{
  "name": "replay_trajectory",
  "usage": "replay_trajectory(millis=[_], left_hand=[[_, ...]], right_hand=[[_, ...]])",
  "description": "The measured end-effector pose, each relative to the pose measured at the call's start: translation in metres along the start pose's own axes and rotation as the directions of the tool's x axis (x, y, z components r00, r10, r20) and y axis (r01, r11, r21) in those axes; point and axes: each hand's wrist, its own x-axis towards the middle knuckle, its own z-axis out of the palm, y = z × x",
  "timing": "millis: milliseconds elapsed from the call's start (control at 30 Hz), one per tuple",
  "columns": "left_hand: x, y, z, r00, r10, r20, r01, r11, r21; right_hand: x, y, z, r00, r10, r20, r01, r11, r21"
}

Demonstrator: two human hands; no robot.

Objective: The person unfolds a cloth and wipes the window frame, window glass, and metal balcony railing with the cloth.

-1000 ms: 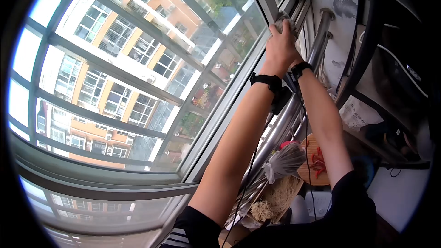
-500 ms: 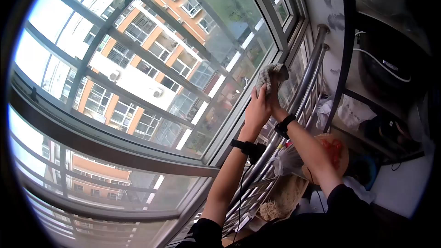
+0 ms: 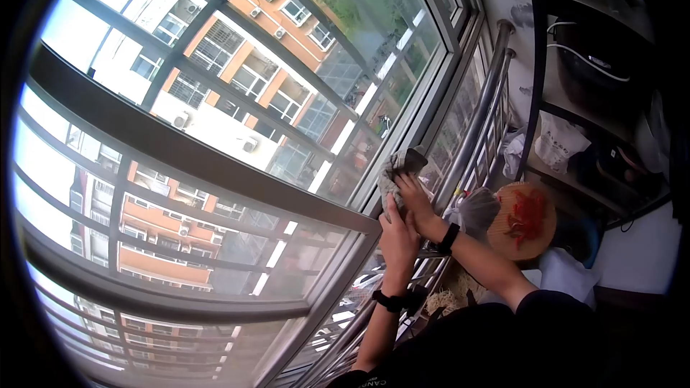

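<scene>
A grey checked cloth is bunched against the lower window frame, near where an upright of the sliding window meets it. My left hand presses on the near end of the cloth with its fingertips, fingers stretched forward. Closer to the railing, my right hand is closed over the cloth, part of which shows beyond its fingers. Dark bands circle both wrists. The palms and the underside of the cloth are hidden.
A metal railing runs along the inside of the window. To the right stand a woven round fan with a red pattern, a tied plastic bag and a dark-framed shelf with bags. Bars and buildings show outside.
Both hands and the cloth have moved back toward me along the lower frame. The window upright now crosses higher in view, while the buildings outside stay at nearly the same spot.
</scene>
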Motion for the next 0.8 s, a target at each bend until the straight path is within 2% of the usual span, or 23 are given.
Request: replay_trajectory(millis=[133,167,267,367,467,533,733,800], left_hand=[[0.007,-0.006,0.020,0.995,-0.054,0.078,0.054,0.998,-0.009],[0.013,-0.012,0.029,0.992,-0.057,0.113,0.058,0.998,-0.010],[0.033,-0.019,0.055,0.996,0.065,0.064,-0.061,0.996,-0.068],[0.063,0.007,0.065,0.989,0.002,0.146,0.009,0.998,-0.069],[0.096,0.028,0.091,0.990,0.041,0.132,-0.030,0.996,-0.089],[0.124,0.045,0.106,0.987,0.062,0.150,-0.044,0.992,-0.115],[0.204,0.092,0.154,0.975,0.133,0.177,-0.107,0.983,-0.150],[0.224,0.100,0.172,0.970,0.143,0.195,-0.077,0.948,-0.309]], right_hand=[[0.001,0.008,-0.007,0.996,-0.025,0.091,0.052,0.947,-0.316],[0.003,0.018,0.001,0.998,-0.037,0.045,0.052,0.918,-0.392],[0.022,0.025,-0.025,0.996,0.024,0.090,0.023,0.873,-0.488],[0.044,0.059,-0.031,1.000,0.017,0.022,-0.005,0.892,-0.452],[0.070,0.092,-0.051,0.998,0.056,0.010,-0.046,0.903,-0.427],[0.091,0.117,-0.062,0.997,0.026,-0.066,-0.056,0.859,-0.509],[0.150,0.198,-0.094,0.992,0.018,-0.127,-0.097,0.755,-0.648],[0.167,0.217,-0.101,0.993,0.021,-0.113,-0.096,0.690,-0.717]])
